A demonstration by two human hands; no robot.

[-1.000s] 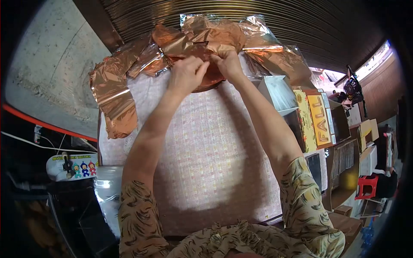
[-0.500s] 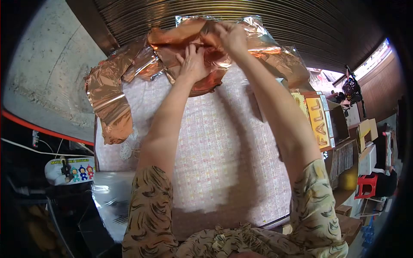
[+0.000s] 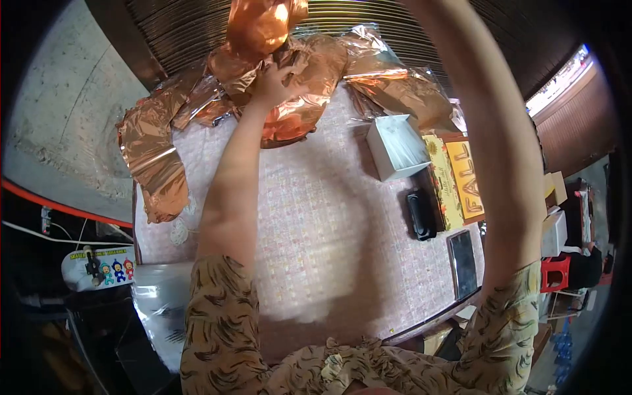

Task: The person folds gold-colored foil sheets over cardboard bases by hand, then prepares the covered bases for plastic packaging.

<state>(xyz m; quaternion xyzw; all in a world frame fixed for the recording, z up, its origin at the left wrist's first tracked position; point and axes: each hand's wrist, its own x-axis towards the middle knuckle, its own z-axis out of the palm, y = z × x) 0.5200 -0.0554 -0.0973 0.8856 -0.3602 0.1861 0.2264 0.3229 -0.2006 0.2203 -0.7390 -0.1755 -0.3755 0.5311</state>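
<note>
My left hand [image 3: 273,87] rests on a crumpled copper-coloured foil balloon [image 3: 296,125], its fingers spread against the shiny surface. Part of the same copper foil rises to the upper edge of the view. My right arm [image 3: 490,99] stretches up past the top edge, so the right hand is out of sight. A flat, curved piece of copper foil [image 3: 155,148] lies along the left side of the table. More copper foil [image 3: 408,99] in clear plastic lies at the back right.
A patterned cloth covers the table [image 3: 316,217]. On its right are a white box [image 3: 397,148], a black tray-like object [image 3: 421,215], a yellow FALL package [image 3: 465,179] and a dark phone [image 3: 463,263]. A ribbed shutter [image 3: 368,13] stands behind. Clear plastic [image 3: 158,309] lies at the lower left.
My right hand has left the foil and gone up out of view. A part of the foil now stands higher. My left hand has shifted slightly left and spread its fingers.
</note>
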